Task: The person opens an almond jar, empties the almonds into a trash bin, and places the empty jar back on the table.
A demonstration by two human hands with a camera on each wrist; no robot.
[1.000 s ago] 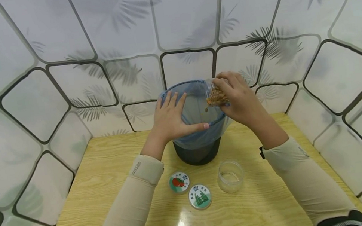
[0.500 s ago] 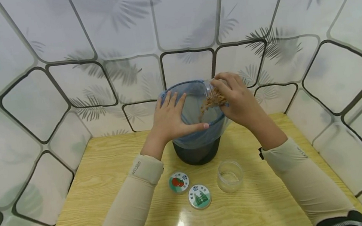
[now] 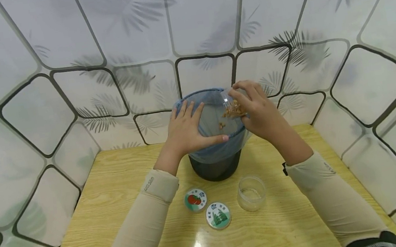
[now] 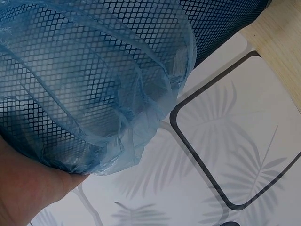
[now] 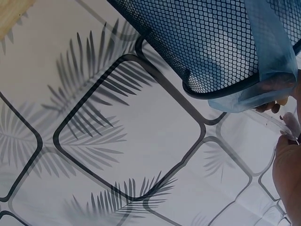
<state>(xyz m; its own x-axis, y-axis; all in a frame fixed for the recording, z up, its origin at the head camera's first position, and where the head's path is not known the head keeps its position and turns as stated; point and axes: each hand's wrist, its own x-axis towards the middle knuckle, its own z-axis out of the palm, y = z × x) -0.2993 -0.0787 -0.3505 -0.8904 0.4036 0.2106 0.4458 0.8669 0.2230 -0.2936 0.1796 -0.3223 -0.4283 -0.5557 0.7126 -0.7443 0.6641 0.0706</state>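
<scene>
Blue plastic lines the black mesh bin, which stands near the back edge of the wooden surface. The left hand rests flat on the bin's rim, fingers straight and spread. The right hand grips a tipped clear jar over the bin's mouth, brown bits spilling from it. An empty clear jar stands nearer the front edge, right of two round lids: one with a red tomato picture, one with green leaves. Their lettering is too small to read. The left sleeve bears a small logo, also illegible.
</scene>
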